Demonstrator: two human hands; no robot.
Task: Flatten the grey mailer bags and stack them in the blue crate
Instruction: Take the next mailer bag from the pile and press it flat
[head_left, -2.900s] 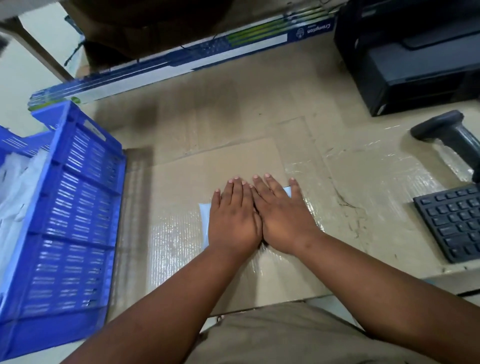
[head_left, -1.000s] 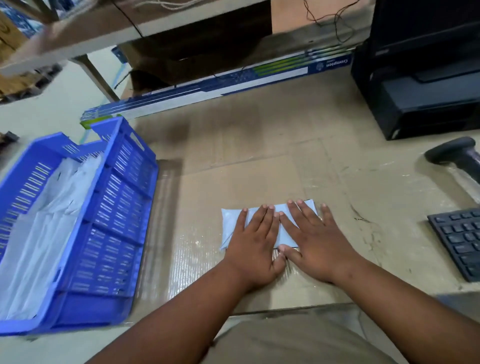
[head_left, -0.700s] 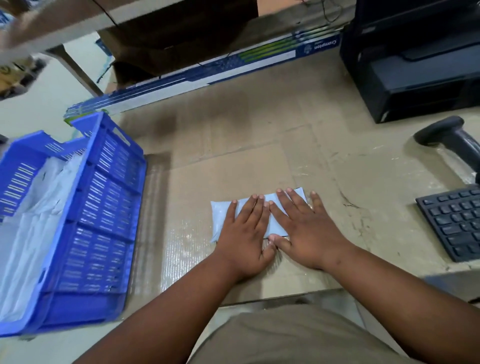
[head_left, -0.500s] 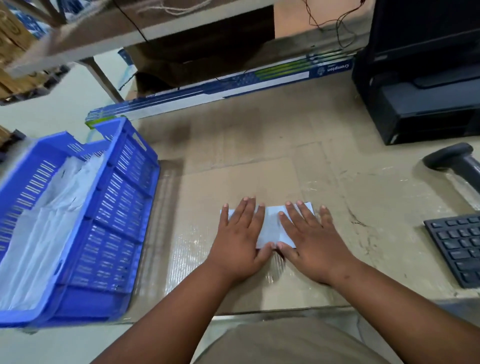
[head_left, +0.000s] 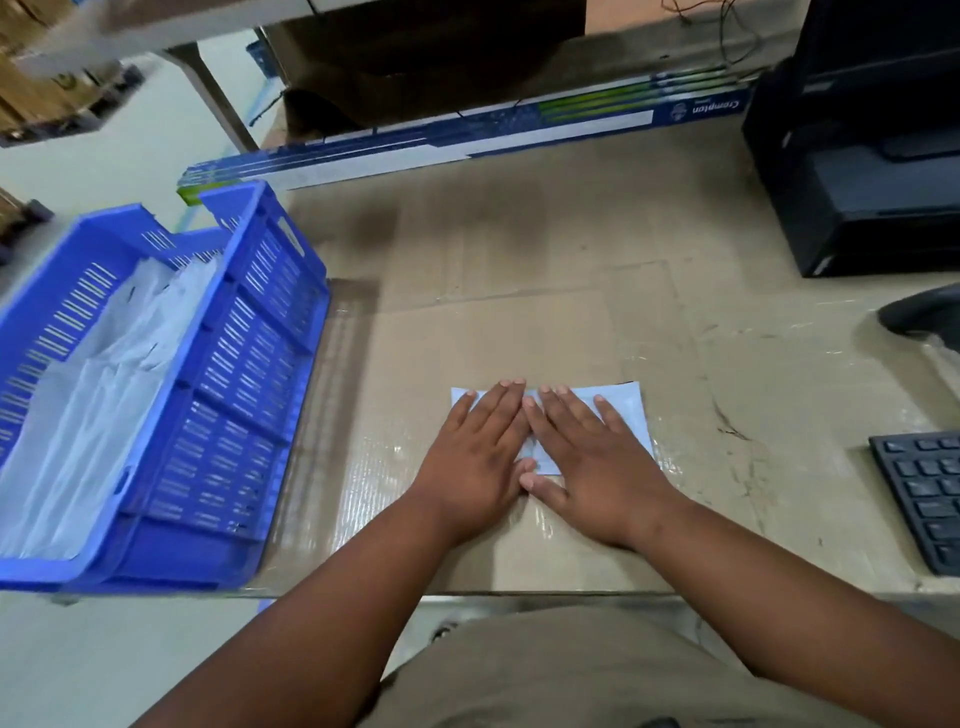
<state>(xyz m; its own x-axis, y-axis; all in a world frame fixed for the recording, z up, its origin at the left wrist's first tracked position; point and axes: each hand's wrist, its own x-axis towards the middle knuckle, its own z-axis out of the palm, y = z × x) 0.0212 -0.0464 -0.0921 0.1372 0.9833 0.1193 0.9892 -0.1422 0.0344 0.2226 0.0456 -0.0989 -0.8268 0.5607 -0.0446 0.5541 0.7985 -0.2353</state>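
Your small pale grey plastic mailer bag (head_left: 621, 410) lies flat on the cardboard-covered bench (head_left: 519, 249), long side across, largely covered. To your left, the blue slotted plastic crate (head_left: 249, 338) stands at the bench edge, holding a pile of pale mailer bags (head_left: 93, 415).

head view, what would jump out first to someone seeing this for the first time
Two flat hands, left hand and right hand, press side by side on a grey mailer bag in the middle of the cardboard-covered table. To the left stands a bright blue crate holding pale bags.
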